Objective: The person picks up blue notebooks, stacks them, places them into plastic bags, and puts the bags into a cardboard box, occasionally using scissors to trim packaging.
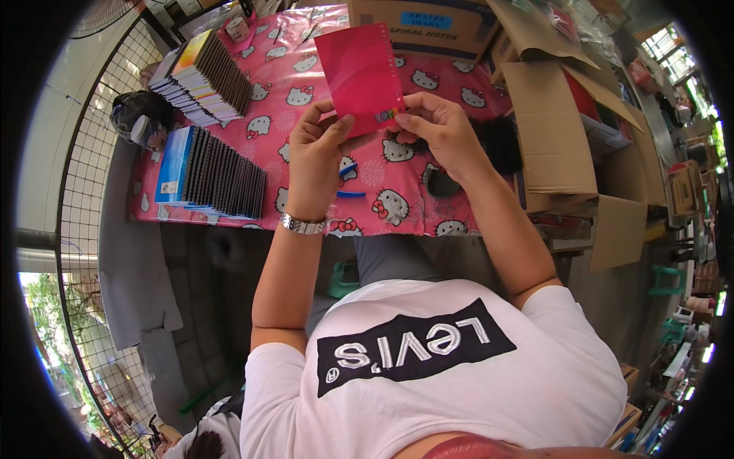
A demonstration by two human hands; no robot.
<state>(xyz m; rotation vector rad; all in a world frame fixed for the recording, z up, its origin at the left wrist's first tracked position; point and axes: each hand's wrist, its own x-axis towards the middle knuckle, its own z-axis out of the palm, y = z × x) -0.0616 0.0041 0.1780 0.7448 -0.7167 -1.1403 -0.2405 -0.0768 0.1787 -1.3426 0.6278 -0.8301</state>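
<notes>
Above the pink table my two hands hold up a magenta cover sheet [359,76] with a row of small punched holes along its right edge. Its lower left corner is pinched between thumb and fingers of my left hand [317,141], which wears a metal watch. On the lower right edge, near a small colourful print, the fingers of my right hand [440,126] close on it. Below the sheet a tool with blue handles [350,193] lies on the tablecloth, partly behind my left wrist. Beside my right wrist sits a dark rounded object [442,183] whose kind I cannot tell.
Stacks of spiral notebooks, one blue [214,172] and one yellow and white [202,76], stand at left. An open cardboard box [554,130] is at right, near a black fuzzy bundle [497,145]. A closed carton [428,30] stands at the back of the patterned tablecloth [290,69].
</notes>
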